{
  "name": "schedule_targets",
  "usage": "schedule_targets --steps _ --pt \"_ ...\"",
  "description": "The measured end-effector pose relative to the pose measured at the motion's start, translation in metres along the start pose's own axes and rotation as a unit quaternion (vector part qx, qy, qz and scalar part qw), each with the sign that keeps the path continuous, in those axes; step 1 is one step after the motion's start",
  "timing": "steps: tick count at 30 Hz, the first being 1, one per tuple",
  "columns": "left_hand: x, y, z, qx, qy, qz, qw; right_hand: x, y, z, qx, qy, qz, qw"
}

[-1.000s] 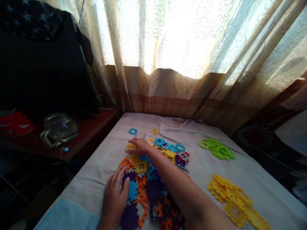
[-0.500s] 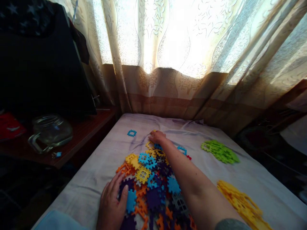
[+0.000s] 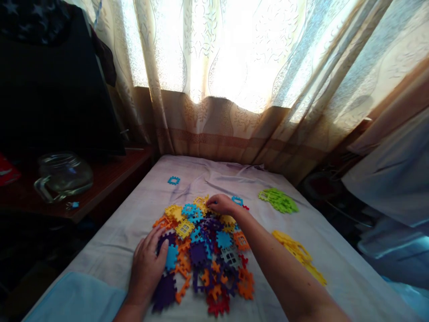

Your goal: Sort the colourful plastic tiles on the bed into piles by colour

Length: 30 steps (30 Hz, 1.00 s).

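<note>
A heap of plastic interlocking pieces in several colours lies on the pale sheet, with a purple square [image 3: 198, 253] near its middle. My left hand [image 3: 147, 259] rests at the heap's left edge, fingers apart, beside a light blue piece [image 3: 171, 257]. At the heap's far side my right hand [image 3: 219, 204] has its fingers bent down by a yellow piece [image 3: 200, 202]; its fingertips are partly hidden, and whether they grip anything cannot be made out. Beyond the right forearm lie a green pile [image 3: 279, 200] and a yellow pile [image 3: 298, 251].
A lone blue frame piece [image 3: 174, 180] lies on the far left of the sheet [image 3: 134, 214]. On the brown side table stand a glass jug [image 3: 65, 174] and a dark screen [image 3: 56, 98]. Light blue cloth [image 3: 75, 299] lies front left. Curtains [image 3: 214, 120] hang behind.
My right hand has drawn back slightly toward the heap. The view has shifted, bringing more of the heap's near side into sight. My left hand stays at the heap's left edge.
</note>
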<state>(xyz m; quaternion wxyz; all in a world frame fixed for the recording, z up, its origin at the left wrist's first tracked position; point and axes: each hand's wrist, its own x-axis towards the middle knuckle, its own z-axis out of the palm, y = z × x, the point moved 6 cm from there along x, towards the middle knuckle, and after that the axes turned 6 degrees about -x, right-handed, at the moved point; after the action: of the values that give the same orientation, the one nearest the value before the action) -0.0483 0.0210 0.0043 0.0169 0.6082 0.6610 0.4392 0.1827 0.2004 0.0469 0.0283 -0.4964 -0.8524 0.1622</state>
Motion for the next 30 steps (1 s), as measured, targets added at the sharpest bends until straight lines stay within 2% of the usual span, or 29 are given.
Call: schedule_targets --steps 3,6,8,10,12,15,20,24,28,30 --pt "0.002 0.002 -0.001 -0.003 -0.003 0.008 1.0 -0.041 0.014 -0.011 0.034 0.068 0.033 0.997" --pt "0.004 0.002 -0.001 -0.004 -0.007 0.012 1.0 -0.09 0.037 -0.016 0.084 0.167 0.129 0.974" --pt "0.005 0.001 0.0 0.0 -0.011 0.011 1.0 -0.118 0.049 -0.009 0.081 0.186 0.196 0.959" --pt "0.005 0.0 0.0 0.004 -0.014 0.012 1.0 -0.135 0.054 0.0 0.047 0.185 0.24 0.952" --pt "0.005 0.0 0.0 0.004 -0.018 0.012 1.0 -0.14 0.049 0.007 0.001 0.183 0.258 0.949" --pt "0.006 -0.002 0.001 0.005 -0.024 0.006 1.0 -0.13 0.031 0.011 -0.054 0.187 0.252 0.948" --pt "0.006 -0.004 0.001 -0.001 -0.035 0.002 0.999 -0.119 0.017 0.01 -0.062 0.176 0.278 0.942" --pt "0.007 -0.007 0.002 -0.005 -0.039 -0.003 0.999 -0.13 0.028 -0.002 -0.029 0.162 0.268 0.949" --pt "0.008 -0.009 0.003 -0.006 -0.04 -0.002 0.999 -0.149 0.051 -0.014 0.015 0.125 0.276 0.953" --pt "0.008 -0.01 0.003 -0.003 -0.041 0.0 0.999 -0.161 0.066 -0.022 0.025 0.141 0.296 0.944"
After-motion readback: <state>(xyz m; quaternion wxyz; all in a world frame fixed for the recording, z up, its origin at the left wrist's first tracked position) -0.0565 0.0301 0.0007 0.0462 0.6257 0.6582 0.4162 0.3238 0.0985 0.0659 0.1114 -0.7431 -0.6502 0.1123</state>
